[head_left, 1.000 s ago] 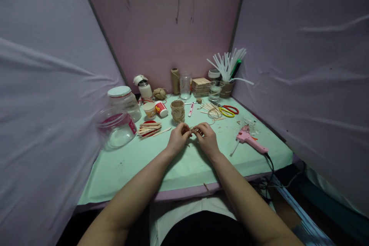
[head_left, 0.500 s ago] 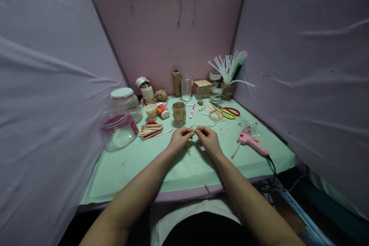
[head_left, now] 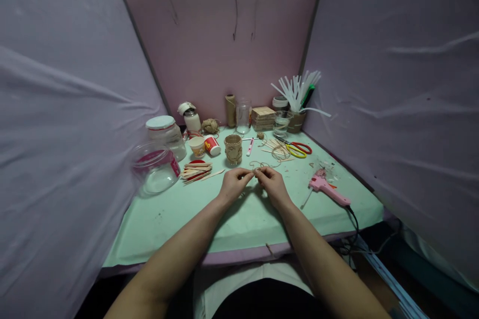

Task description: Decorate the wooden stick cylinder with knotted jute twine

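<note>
My left hand [head_left: 236,183] and my right hand [head_left: 272,183] meet fingertip to fingertip above the front middle of the table. Both are closed in a pinch on thin brown twine [head_left: 266,165], whose loose length trails back and right across the cloth. The part between the fingertips is mostly hidden. Just behind my left hand stands a small twine-wrapped cup [head_left: 233,149], upright, with a braided rim. A pink-and-white cutter [head_left: 250,147] lies right of the cup.
Wooden sticks [head_left: 196,170] and clear jars [head_left: 157,172] are at left, with paper cups [head_left: 212,145] behind. On the right lie scissors [head_left: 298,149] and a pink glue gun [head_left: 329,190], its cord running off the edge. Glue sticks [head_left: 295,90] stand behind.
My hands stay pinched together in nearly the same place. The twine end that hung below my fingers no longer shows there. The view has tilted up slightly.
</note>
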`<state>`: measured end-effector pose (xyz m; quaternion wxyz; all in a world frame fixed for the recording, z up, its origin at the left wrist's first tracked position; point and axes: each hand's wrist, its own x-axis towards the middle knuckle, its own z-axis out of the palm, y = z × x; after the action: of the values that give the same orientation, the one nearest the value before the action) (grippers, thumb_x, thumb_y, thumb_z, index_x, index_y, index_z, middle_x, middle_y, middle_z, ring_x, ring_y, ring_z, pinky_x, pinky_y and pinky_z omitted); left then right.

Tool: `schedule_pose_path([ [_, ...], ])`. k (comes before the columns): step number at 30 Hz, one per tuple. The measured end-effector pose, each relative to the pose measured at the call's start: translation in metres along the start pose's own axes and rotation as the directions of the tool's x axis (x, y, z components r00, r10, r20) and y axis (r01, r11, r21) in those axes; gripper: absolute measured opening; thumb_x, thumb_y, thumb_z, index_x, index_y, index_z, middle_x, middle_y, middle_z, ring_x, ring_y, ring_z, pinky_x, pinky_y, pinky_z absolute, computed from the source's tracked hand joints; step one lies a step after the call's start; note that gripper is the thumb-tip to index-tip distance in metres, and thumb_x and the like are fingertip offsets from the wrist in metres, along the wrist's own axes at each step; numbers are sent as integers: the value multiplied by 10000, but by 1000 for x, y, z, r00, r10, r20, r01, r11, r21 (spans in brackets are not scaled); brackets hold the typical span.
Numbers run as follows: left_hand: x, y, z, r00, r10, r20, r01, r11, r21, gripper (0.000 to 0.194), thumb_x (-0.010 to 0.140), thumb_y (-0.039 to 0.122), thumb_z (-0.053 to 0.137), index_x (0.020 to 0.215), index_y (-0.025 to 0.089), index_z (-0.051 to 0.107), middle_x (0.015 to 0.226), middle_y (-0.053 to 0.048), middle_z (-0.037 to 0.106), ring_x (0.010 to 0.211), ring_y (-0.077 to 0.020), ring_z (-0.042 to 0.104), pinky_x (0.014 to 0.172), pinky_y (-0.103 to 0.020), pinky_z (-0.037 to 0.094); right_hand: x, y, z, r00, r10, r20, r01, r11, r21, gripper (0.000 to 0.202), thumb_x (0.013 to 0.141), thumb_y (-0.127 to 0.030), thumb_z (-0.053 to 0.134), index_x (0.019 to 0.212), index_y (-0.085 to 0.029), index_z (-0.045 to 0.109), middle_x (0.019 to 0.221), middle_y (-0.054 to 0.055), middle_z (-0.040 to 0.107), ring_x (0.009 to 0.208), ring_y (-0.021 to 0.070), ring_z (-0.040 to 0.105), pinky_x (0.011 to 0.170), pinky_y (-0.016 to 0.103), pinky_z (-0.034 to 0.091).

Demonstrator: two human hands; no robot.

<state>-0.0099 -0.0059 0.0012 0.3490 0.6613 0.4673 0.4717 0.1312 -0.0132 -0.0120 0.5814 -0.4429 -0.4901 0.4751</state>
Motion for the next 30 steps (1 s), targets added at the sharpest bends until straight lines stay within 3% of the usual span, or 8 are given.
schedule_pose_path([
  [7,-1,10,1,999,-53,2,53,992,-118,264,720,398,643,655,146,684,602,-12,605,606,-129,518,608,-259,411,4,6,0,993,113,19,-115,976,186,320,643,-483,720,652,-189,594,547,-38,478,496,91,372,468,239,258],
  [12,0,12,1,994,-71,79,85,978,-192,265,711,419,654,659,162,689,660,-34,639,675,-148,549,677,-275,424,4,1,-1,989,134,63,-146,948,282,275,626,-435,735,668,-192,612,593,-25,503,554,107,412,496,237,281],
  [16,1,13,-2,986,-124,116,144,972,-185,276,732,413,632,616,166,674,651,-35,641,685,-153,554,703,-276,413,4,1,-2,990,128,53,-138,960,244,284,639,-446,729,675,-191,609,585,-29,504,543,102,405,502,236,287],
  [25,3,6,-2,977,-170,127,194,959,-205,325,757,430,563,621,158,677,606,-22,598,534,-105,419,548,-252,325,4,4,0,992,122,37,-127,977,169,336,633,-492,720,739,-179,656,622,-10,561,526,94,397,487,235,277],
  [30,3,7,-2,983,-134,127,155,973,-170,242,692,407,664,649,170,690,635,-27,621,637,-134,517,638,-258,384,3,1,0,996,92,-9,-91,994,67,324,639,-494,699,691,-179,646,531,-36,482,505,100,382,477,243,276],
])
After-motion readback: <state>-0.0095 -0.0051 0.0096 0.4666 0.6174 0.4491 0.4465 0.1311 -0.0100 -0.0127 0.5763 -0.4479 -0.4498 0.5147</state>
